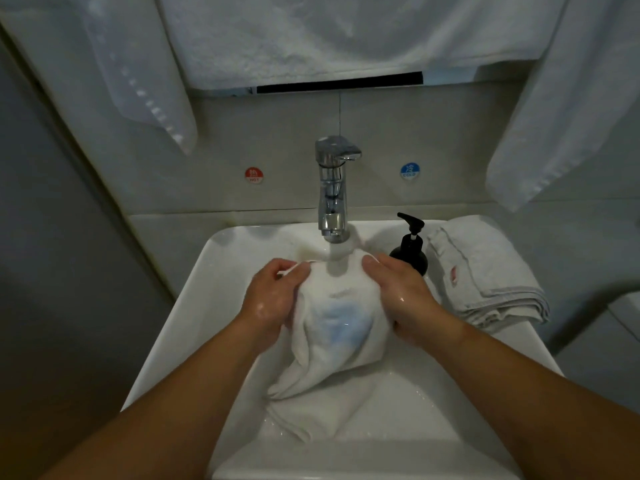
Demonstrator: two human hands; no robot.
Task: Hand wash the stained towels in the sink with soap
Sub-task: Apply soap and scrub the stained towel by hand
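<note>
Scene: A person holds a white towel (pixel 332 341) under the faucet (pixel 332 188) of a white sink (pixel 173 341), with water appearing to run onto the bunched top of the cloth.
Towel: It is held above the basin, its upper part gathered between both hands and a pale blue stain (pixel 337 323) facing the camera. The lower folds trail down onto the basin floor.
Left hand: The left hand (pixel 268 296) grips the towel's left side, fingers curled into the cloth.
Right hand: The right hand (pixel 403 292) clutches the right side likewise. Both hands look wet.
Handling: The towel is soft and limp, likely heavy with water and slick where soaped. It is best taken in bunched handfuls either side of the stain, so the marked patch can be rubbed against itself.
Edges: The spout hangs just over the knuckles. A black pump bottle (pixel 410 251) stands on the rim just beside the right hand, where it could easily be knocked.
Room: A stack of folded towels (pixel 485 278) fills the right ledge. The basin is open toward the person, which looks the freer way to move.
</note>
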